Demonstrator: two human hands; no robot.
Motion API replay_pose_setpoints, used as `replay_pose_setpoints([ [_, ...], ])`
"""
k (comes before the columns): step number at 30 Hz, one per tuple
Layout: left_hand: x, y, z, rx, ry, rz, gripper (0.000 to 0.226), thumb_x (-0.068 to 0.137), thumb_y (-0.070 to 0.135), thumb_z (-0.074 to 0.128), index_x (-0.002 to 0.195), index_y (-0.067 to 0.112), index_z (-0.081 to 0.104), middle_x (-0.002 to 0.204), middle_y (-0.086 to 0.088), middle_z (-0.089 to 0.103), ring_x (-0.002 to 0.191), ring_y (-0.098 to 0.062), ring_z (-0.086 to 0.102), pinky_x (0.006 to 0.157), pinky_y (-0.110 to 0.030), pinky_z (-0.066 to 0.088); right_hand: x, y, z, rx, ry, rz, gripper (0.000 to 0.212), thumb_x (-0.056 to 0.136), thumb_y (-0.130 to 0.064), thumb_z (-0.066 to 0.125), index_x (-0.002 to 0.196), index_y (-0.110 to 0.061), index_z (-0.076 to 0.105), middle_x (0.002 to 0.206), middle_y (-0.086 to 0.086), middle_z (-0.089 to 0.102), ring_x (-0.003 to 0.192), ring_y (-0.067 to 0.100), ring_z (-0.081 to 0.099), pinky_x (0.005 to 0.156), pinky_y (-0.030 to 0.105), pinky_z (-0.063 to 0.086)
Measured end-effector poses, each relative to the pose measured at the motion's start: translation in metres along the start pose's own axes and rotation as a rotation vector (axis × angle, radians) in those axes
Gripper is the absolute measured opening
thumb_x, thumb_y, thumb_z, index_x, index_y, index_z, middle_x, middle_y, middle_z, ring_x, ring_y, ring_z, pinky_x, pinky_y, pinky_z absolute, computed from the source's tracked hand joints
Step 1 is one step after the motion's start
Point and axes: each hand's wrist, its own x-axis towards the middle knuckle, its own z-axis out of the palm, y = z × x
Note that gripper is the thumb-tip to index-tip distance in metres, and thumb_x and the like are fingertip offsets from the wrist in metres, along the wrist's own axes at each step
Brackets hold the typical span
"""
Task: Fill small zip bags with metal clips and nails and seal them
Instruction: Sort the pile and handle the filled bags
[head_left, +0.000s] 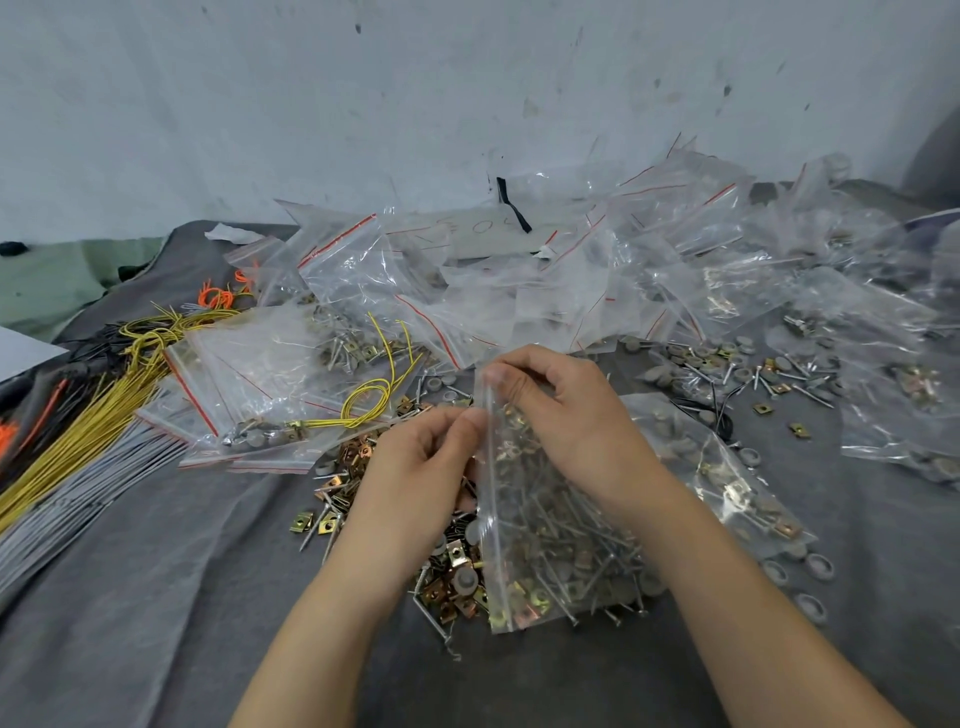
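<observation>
A small zip bag (545, 519), partly filled with nails and metal clips, is held over the middle of the grey cloth (156, 597), its zip edge turned to the left. That edge is pinched between thumb and curled fingers by the left hand (415, 467), and at its far corner by the right hand (566, 415). Whether the zip is closed cannot be told. Loose clips and nails (452, 577) are piled beneath the bag. Other bags (519, 280) are heaped behind; yellow wires (78, 426) are laid at the left.
</observation>
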Motion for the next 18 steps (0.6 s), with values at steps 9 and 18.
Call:
replay_pose_setpoints([
  [9, -0.0005, -0.0040, 0.0012, -0.205, -0.138, -0.069, 0.034, 0.105, 0.026, 0.041, 0.105, 0.012, 0.072, 0.107, -0.020, 0.072, 0.089, -0.031, 0.069, 0.073, -0.042, 0.058, 0.0002, -0.0006, -0.0017, 0.162, 0.030, 0.049, 0.013, 0.099, -0.025, 0.062, 0.096, -0.019, 0.074, 0.091, 0.008, 0.071, 0.060, 0.005, 0.066, 0.054, 0.011, 0.049],
  [18, -0.0035, -0.0015, -0.0046, -0.188, -0.242, -0.081, 0.032, 0.104, 0.012, 0.042, 0.116, 0.019, 0.071, 0.114, -0.012, 0.072, 0.106, -0.027, 0.068, 0.087, -0.043, 0.057, 0.0002, -0.0010, -0.0026, 0.168, 0.042, 0.050, 0.015, 0.099, -0.025, 0.062, 0.095, -0.019, 0.075, 0.089, 0.011, 0.070, 0.066, 0.008, 0.066, 0.055, 0.016, 0.051],
])
